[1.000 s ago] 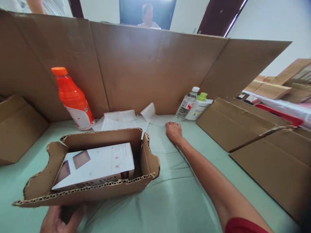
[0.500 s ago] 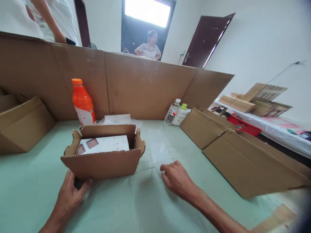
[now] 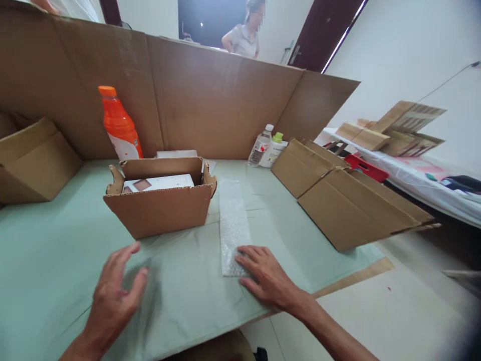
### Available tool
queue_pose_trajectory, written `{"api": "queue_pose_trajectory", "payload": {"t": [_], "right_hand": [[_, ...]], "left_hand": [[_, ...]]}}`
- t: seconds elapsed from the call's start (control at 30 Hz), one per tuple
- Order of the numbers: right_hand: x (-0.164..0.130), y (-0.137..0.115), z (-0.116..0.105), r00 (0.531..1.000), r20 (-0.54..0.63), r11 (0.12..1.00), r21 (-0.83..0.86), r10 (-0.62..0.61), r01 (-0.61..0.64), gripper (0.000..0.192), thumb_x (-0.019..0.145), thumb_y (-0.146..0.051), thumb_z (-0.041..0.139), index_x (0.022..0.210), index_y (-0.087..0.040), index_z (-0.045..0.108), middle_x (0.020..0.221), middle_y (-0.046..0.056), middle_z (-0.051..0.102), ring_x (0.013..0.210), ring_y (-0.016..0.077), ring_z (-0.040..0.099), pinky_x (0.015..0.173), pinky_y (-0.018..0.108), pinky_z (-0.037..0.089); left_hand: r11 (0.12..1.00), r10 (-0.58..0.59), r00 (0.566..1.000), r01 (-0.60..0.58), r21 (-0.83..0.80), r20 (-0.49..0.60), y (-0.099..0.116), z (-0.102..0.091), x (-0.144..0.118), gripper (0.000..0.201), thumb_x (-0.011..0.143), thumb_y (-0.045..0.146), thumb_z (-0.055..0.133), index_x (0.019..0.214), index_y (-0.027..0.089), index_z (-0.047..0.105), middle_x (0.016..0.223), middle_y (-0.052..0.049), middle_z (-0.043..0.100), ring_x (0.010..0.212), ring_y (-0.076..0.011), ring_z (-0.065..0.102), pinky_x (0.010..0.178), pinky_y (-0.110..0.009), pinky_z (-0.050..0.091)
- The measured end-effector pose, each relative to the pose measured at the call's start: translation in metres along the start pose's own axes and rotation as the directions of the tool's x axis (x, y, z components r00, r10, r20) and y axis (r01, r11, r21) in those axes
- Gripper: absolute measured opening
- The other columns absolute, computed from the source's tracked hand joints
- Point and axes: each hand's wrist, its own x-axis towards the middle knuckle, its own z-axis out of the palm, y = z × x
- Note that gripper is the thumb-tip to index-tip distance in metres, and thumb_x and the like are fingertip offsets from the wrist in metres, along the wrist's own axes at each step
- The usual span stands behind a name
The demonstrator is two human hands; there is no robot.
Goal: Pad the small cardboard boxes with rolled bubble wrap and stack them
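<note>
Green table (image 3: 56, 240): left hand (image 3: 112, 296) off cardboard box (image 3: 161, 208), open, blurred; right hand (image 3: 263, 276) now flat on bubble wrap (image 3: 233, 225).

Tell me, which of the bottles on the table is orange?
The tall orange bottle with the orange cap, standing behind the open cardboard box at the left. The clear water bottle and the white green-capped bottle stand together farther right.
</note>
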Motion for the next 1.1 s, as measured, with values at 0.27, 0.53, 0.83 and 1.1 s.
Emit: {"api": "queue_pose_trajectory", "payload": {"t": [0.27, 0.53, 0.83, 1.1], "right_hand": [[0.006, -0.025, 0.003, 0.996, 0.001, 0.959, 0.273, 0.086, -0.083, 0.021, 0.099, -0.028, 0.050, 0.102, -0.022, 0.070, 0.092, 0.005, 0.074, 0.085, 0.0211, 0.066, 0.081, 0.038, 0.052], [-0.015, -0.022, -0.004, 0.878, -0.149, 0.764, 0.571, 0.456, -0.300, 0.023, 0.099, -0.036, 0.053, 0.113, -0.024, 0.066, 0.104, 0.007, 0.075, 0.094, 0.0224, 0.070, 0.082, 0.035, 0.056], [-0.027, -0.036, 0.032, 0.977, -0.210, 0.998, 0.040, -0.037, 0.047, 0.033, 0.092, -0.018, 0.059, 0.124, -0.023, 0.063, 0.123, 0.012, 0.070, 0.110, 0.0297, 0.063, 0.091, 0.048, 0.048], [-0.016, -0.031, 0.035, 0.975, -0.213, 0.936, 0.351, 0.066, 0.013, 0.025, 0.099, -0.015, 0.048, 0.114, -0.025, 0.067, 0.100, 0.005, 0.076, 0.090, 0.0209, 0.068, 0.081, 0.038, 0.053]], "left_hand": [[0.884, 0.445, 0.818, -0.338, -0.322, 0.365, 0.070, 0.051, -0.016, 0.075, 0.081, 0.012, 0.057, 0.152, 0.025, 0.035, 0.149, -0.014, 0.052, 0.135, -0.0293, 0.051, 0.109, -0.047, 0.047], [0.899, 0.041, 0.808, 0.227, -0.375, 0.588, 0.089, 0.089, -0.002, 0.046, 0.088, 0.019, 0.047, 0.134, 0.016, 0.054, 0.080, 0.000, 0.067, 0.067, -0.0134, 0.061, 0.062, -0.024, 0.048], [0.977, -0.016, 0.810, 0.137, -0.162, 0.587, 0.088, 0.097, 0.007, 0.050, 0.085, 0.015, 0.048, 0.135, 0.019, 0.051, 0.080, 0.001, 0.068, 0.062, -0.0134, 0.059, 0.063, -0.027, 0.047], [0.903, 0.420, 0.781, -0.308, -0.301, 0.462, 0.089, 0.065, -0.016, 0.046, 0.090, 0.015, 0.052, 0.136, 0.020, 0.053, 0.111, -0.011, 0.070, 0.101, -0.0243, 0.064, 0.089, -0.040, 0.052]]}}
